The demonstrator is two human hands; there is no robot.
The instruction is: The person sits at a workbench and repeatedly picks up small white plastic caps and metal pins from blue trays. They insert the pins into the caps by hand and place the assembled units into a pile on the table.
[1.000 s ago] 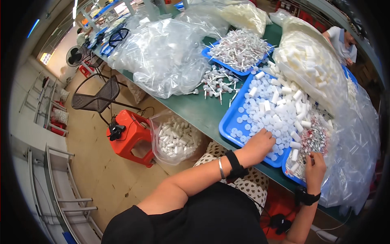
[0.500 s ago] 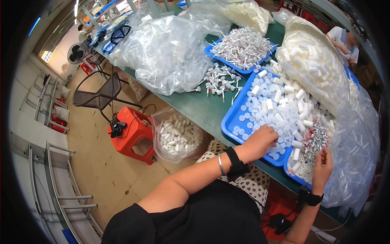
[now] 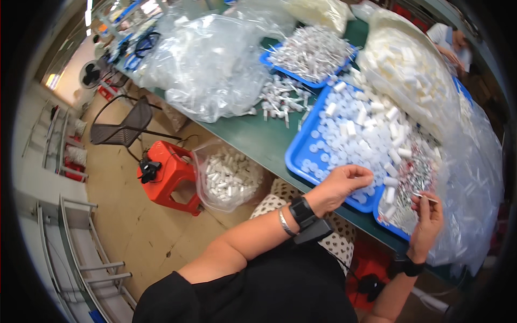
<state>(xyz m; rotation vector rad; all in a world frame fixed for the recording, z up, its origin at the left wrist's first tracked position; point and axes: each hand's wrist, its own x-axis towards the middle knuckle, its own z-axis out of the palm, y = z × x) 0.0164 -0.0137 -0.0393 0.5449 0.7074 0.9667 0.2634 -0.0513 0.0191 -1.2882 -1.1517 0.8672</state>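
My left hand (image 3: pixel 346 184) is pinched over the near edge of a blue tray (image 3: pixel 295 156) of translucent plastic discs (image 3: pixel 353 145). Whatever sits between those fingertips is too small to make out. In the pinch of my right hand (image 3: pixel 428 215) is a thin, light-coloured pin (image 3: pixel 425 197). That hand is beside a second blue tray (image 3: pixel 396 230), which holds a pile of thin metal pins (image 3: pixel 406 196), some with reddish parts. White cylinders (image 3: pixel 391 182) lie among the discs and along the border of the two trays.
A large clear bag of white cylinders (image 3: pixel 404 64) leans over the trays at right. Farther back, a blue tray heaped with disc-headed pins (image 3: pixel 312 51) stands beside crumpled plastic bags (image 3: pixel 210 64). On the floor are a red stool (image 3: pixel 167 175) and a bag of cylinders (image 3: pixel 229 177). Another person (image 3: pixel 449 48) sits across.
My left hand has come up from the discs, its fingertips now pinched together. The right hand has turned slightly, and a pin now shows in its fingers. The whole view has shifted a little.
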